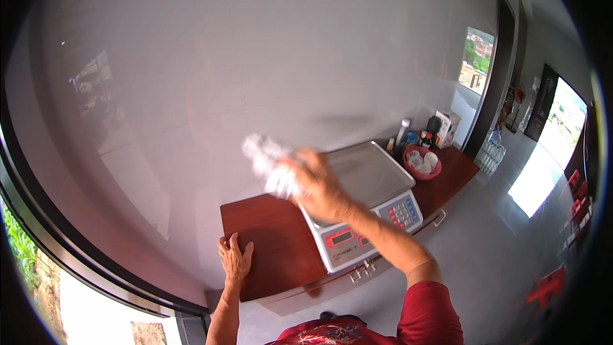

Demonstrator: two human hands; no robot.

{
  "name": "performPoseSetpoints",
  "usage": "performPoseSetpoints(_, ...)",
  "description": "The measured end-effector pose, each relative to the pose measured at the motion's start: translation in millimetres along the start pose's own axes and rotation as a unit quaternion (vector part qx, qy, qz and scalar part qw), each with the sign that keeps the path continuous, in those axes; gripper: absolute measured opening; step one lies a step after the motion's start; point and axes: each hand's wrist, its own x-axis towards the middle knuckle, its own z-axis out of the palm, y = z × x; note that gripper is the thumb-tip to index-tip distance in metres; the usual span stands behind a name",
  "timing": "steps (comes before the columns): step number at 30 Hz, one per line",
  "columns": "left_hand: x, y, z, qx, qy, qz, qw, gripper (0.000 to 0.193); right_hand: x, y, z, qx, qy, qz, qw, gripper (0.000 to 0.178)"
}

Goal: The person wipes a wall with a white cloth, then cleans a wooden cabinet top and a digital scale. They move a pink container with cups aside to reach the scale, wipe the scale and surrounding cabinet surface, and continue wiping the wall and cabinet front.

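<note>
A: "What do the hands hold?"
B: "The right hand (317, 188) clamps a crumpled white cloth (271, 165), blurred, by the far left corner of a scale (367, 176); whether cloth meets wall (255, 70), I cannot tell. The left hand (235, 260), fingers apart, rests on the left edge of a red-brown worktop (274, 236)."
A: "And the containers?"
B: "A pink bowl (421, 176) sits just right of the scale, filled with white rounded pieces (418, 162) too small to identify. A pale bottle (402, 133) and a dark container (434, 126) stand on its far side, near a white box (449, 130), contents hidden."
A: "Farther right?"
B: "Clear bottles (491, 153) stand grouped on the grey floor (476, 249), beyond the worktop."
</note>
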Motion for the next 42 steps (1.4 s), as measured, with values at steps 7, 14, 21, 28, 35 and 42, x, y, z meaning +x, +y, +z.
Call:
performPoseSetpoints(7,-1.4,40.2,2.1,0.165,-0.017,-0.025,0.986,0.062,22.7,214.1,-78.8,-0.075,0.306,0.253,0.915,0.062)
performPoseSetpoints(14,0.0,41.3,6.9,0.204,-0.005,-0.023,0.979,0.063,30.7,269.8,14.1,-0.246,0.261,0.143,0.923,0.078)
performPoseSetpoints(21,3.6,54.9,13.1,0.224,0.012,-0.090,0.970,0.061,65.3,155.3,121.0,-0.258,0.121,-0.173,0.943,0.042)
performPoseSetpoints(28,6.5,59.3,11.6,0.203,0.011,-0.104,0.974,0.061,102.3,163.9,85.1,-0.294,0.168,-0.171,0.925,0.046)
performPoseSetpoints(35,7.8,52.3,11.9,0.201,0.003,-0.109,0.974,0.062,63.7,280.9,-10.9,-0.271,0.290,0.137,0.908,0.060)
performPoseSetpoints(42,8.0,52.6,13.1,0.203,-0.003,-0.088,0.975,0.064,73.5,317.8,-46.6,-0.192,0.427,0.267,0.842,0.046)
